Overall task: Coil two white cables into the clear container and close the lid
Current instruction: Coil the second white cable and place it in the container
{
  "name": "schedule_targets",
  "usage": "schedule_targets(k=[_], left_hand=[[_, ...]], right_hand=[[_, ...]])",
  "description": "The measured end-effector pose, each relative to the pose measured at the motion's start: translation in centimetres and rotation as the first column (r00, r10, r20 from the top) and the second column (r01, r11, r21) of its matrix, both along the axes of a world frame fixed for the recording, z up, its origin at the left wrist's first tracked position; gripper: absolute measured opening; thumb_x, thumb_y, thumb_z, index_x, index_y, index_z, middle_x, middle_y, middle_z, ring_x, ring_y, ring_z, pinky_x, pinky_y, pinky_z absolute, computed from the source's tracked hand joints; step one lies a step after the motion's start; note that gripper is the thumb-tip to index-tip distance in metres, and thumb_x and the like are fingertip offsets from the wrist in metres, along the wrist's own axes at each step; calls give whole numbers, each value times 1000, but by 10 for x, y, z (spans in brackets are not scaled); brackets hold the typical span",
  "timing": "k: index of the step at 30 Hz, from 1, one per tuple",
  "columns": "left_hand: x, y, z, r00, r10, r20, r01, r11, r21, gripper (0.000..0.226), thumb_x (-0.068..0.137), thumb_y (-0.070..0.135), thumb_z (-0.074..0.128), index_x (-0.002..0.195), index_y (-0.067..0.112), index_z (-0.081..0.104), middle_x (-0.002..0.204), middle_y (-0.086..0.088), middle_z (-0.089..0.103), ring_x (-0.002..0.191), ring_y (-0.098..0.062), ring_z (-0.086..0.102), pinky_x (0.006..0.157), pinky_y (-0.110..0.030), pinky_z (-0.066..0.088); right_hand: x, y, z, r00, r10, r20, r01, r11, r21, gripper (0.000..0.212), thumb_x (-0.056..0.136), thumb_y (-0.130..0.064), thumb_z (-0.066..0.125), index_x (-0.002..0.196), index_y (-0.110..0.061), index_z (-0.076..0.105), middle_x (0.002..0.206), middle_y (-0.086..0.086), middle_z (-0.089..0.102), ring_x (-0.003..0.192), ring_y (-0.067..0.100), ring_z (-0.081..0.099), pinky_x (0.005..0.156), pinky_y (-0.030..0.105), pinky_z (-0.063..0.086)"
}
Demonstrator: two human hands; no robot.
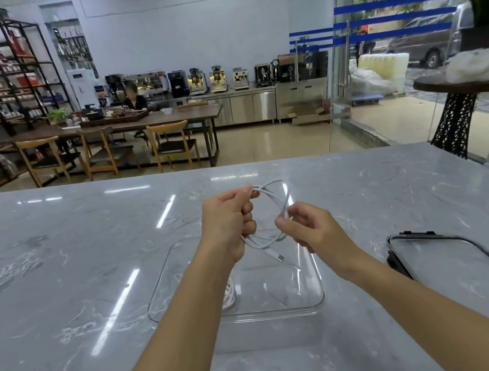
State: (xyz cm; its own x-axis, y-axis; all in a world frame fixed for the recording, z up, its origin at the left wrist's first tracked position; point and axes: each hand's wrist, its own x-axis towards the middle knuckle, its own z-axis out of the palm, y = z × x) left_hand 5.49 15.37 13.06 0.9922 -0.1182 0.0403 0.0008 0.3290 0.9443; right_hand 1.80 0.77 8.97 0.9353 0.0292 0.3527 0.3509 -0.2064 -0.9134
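Above the far part of the clear container [315, 299], both hands hold a white cable [274, 199] wound into loops. My left hand [230, 223] grips one side of the coil. My right hand [305, 227] pinches the other side between thumb and fingers. The cable's plug end [279, 257] dangles below the coil. A second white cable [230, 296] lies coiled inside the container, partly hidden behind my left forearm. The clear lid [462, 259] with black clips lies flat on the counter to the right of the container.
The container and lid rest on a grey marble counter [87, 260]. Beyond its far edge are a dining table with wooden chairs [119, 141], shelves at the left, a row of coffee machines, a seated person and a glass wall at the right.
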Motion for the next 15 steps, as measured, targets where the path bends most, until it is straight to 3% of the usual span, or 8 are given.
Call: schedule_targets(k=[5,10,15], left_hand=[[4,16,4,998,63,-3,-63,998,-7,21,91,10,53,75,0,62,49,0,36,32,-5,26,31,-16,23],[3,27,8,994,98,54,-100,994,35,22,91,9,53,73,1,63,52,-3,37,32,-5,27,32,-16,25],[-3,33,6,990,106,96,-119,983,142,22,91,12,53,75,2,65,56,-5,39,36,-7,30,34,-17,28]], right_hand=[[-7,-12,-3,999,-51,-11,50,997,-54,18,81,-27,66,66,-17,66,44,-13,37,44,5,33,43,6,31],[-12,-20,5,998,-57,20,59,990,-127,15,78,-28,69,64,-25,68,49,-5,40,45,6,33,46,7,31],[-16,-24,5,997,-72,13,73,976,-206,22,77,-43,64,64,-25,68,46,-12,42,49,7,35,50,10,31]])
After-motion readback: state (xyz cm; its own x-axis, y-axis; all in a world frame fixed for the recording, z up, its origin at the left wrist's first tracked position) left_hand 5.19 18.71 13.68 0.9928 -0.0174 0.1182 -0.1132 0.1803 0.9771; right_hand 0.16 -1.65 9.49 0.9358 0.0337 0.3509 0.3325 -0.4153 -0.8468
